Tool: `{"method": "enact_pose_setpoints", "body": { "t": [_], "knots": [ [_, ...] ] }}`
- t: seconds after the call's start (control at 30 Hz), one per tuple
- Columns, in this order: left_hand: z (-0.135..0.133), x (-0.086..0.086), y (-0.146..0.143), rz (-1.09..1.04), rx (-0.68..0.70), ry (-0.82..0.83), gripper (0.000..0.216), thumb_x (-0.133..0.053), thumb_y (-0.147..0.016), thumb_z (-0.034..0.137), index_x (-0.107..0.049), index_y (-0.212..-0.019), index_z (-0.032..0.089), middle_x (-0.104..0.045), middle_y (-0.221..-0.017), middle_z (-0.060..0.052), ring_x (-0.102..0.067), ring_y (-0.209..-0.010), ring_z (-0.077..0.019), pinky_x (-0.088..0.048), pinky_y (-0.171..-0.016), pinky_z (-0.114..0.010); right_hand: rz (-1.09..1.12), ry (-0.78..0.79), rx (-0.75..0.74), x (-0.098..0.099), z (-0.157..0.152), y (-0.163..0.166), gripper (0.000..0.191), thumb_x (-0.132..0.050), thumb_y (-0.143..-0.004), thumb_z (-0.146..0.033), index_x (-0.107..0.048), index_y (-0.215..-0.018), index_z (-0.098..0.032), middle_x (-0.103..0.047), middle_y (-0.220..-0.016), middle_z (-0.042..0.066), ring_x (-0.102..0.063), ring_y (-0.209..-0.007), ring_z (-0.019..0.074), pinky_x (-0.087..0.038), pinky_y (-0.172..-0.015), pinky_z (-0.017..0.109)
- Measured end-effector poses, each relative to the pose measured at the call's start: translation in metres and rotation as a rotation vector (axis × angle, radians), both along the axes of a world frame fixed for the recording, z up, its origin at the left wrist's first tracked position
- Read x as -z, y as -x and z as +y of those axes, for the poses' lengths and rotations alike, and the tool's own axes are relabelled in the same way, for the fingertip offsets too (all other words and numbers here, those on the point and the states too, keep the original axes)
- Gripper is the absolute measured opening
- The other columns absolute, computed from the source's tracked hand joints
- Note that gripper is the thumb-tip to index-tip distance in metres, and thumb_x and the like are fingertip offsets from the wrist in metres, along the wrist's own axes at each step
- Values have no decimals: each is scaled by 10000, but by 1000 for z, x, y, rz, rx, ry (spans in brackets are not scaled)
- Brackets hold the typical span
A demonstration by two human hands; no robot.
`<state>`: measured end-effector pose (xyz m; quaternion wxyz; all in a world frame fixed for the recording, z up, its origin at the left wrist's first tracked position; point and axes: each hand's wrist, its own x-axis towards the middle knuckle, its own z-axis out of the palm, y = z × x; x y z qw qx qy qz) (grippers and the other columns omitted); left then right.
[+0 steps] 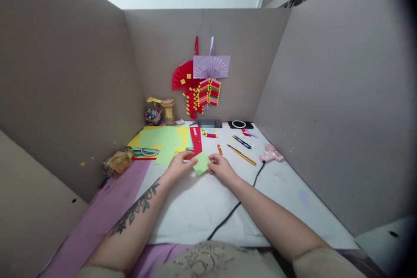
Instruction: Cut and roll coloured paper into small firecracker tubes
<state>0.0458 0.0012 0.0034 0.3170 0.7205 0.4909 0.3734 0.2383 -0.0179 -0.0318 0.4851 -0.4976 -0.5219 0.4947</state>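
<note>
A small light-green paper piece point(201, 163) is held between both hands just above the white table mat point(195, 208). My left hand point(178, 165) pinches its left edge with curled fingers. My right hand point(220, 166) pinches its right edge the same way. Just behind the left hand lie a stack of green and yellow paper sheets point(163, 139) and a red paper strip point(196, 140).
An orange marker point(220, 149), a yellow pencil point(241, 155), blue snips point(241, 141), and a pink glue gun point(271, 154) with its black cord point(234, 210) lie right of the hands. Jars point(162, 112) stand at the back left. Red and purple paper fans point(200, 80) hang on the cardboard back wall.
</note>
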Motion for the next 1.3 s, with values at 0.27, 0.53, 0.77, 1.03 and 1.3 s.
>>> {"method": "enact_pose_setpoints", "body": {
  "t": [0.27,0.53,0.77,1.03,1.3],
  "knots": [
    [-7,7,-11,-2,199,77,357,-562,-718,315,-635,-1013,126,-524,-603,16,-475,-551,-124,-348,-514,-218,-107,-136,-111,-8,-5,-1,148,-570,-681,-287,-631,-742,-167,-606,-644,-9,-521,-590,125,-417,-572,238],
    [-4,8,-2,108,198,150,318,-494,-673,198,-654,-943,148,-479,-507,50,-394,-447,-95,-265,-450,-205,-339,-219,-32,-4,-5,-2,217,-530,-680,-213,-633,-868,-179,-558,-636,-30,-500,-591,122,-396,-580,236],
    [-1,6,6,213,131,7,264,-511,-671,195,-682,-871,170,-659,-689,-20,-568,-619,-149,-371,-555,-218,-510,-300,4,3,-3,-7,178,-485,-713,-207,-601,-848,-211,-563,-637,-29,-518,-601,143,-388,-608,258],
    [5,-23,42,585,-262,-170,236,-439,-805,216,-668,-858,197,-693,-831,-67,-609,-747,-191,-397,-617,-251,-743,-333,-53,1,-6,-6,189,-494,-730,-182,-604,-883,-202,-558,-777,15,-519,-709,155,-387,-667,266],
    [26,-107,153,1073,-524,76,198,-535,-718,108,-688,-842,90,-674,-896,-211,-630,-835,-289,-454,-714,-376,-765,-327,-90,-5,-10,-3,152,-517,-741,-173,-602,-867,-186,-532,-831,31,-512,-766,156,-400,-710,264]
  ]
}}
